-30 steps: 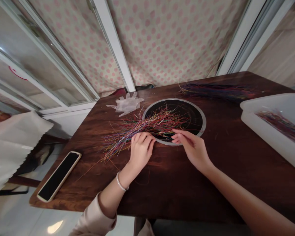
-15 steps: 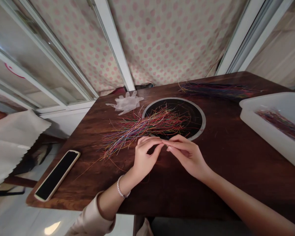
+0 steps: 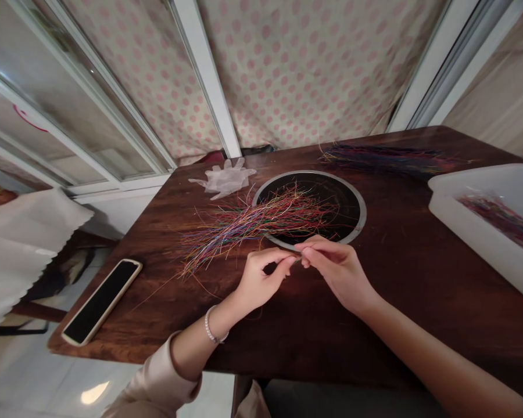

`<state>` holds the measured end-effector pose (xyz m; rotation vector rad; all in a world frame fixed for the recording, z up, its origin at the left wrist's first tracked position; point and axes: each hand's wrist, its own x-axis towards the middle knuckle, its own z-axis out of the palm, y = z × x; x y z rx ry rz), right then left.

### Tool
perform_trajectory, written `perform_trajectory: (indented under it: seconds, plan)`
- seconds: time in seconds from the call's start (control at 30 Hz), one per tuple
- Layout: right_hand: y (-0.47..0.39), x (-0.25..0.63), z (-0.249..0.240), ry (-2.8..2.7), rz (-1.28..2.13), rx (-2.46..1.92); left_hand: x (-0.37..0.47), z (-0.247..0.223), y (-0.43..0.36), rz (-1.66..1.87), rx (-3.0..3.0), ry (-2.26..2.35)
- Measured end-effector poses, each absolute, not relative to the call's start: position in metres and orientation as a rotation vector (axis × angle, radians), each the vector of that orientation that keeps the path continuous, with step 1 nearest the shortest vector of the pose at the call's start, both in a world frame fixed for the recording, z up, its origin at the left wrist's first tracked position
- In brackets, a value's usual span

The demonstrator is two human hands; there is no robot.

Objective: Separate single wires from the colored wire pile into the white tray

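My left hand (image 3: 261,278) and my right hand (image 3: 342,273) meet fingertip to fingertip above the near side of the table. Each is closed in a pinch. Between the fingertips shows a tiny dark bit of what looks like thin wire (image 3: 299,258); most of it is hidden by the fingers. Just beyond both hands lies a loose heap of thin multicoloured wires (image 3: 253,223), red, yellow, green, blue and white. The heap spreads over the left part of a round black plate with a silver rim (image 3: 361,223).
A phone (image 3: 102,302) lies at the table's left edge, with a clear plastic glove (image 3: 226,177) near the back. Another dark wire bundle (image 3: 387,159) lies at the far right. The white tub (image 3: 466,232) on the right holds more wires (image 3: 501,220). Brown wooden table (image 3: 401,278) underneath.
Both hands have shifted slightly right and down, still pinched together. The fingertips of my right hand have drawn in closer, and a small dark bit now shows between the hands.
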<state>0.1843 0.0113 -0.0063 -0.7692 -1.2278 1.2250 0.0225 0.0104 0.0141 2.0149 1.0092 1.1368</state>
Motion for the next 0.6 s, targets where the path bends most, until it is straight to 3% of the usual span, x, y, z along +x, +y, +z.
perform_trajectory:
  seconds: [0.4,0.6]
  plan:
    - [0.028,0.199,-0.008,-0.727,1.296,-0.769,0.016,0.000,0.011,1.132,2.588,1.296]
    - [0.020,0.181,-0.014,-0.820,1.456,-0.782,0.020,0.003,0.007,1.179,2.590,1.296]
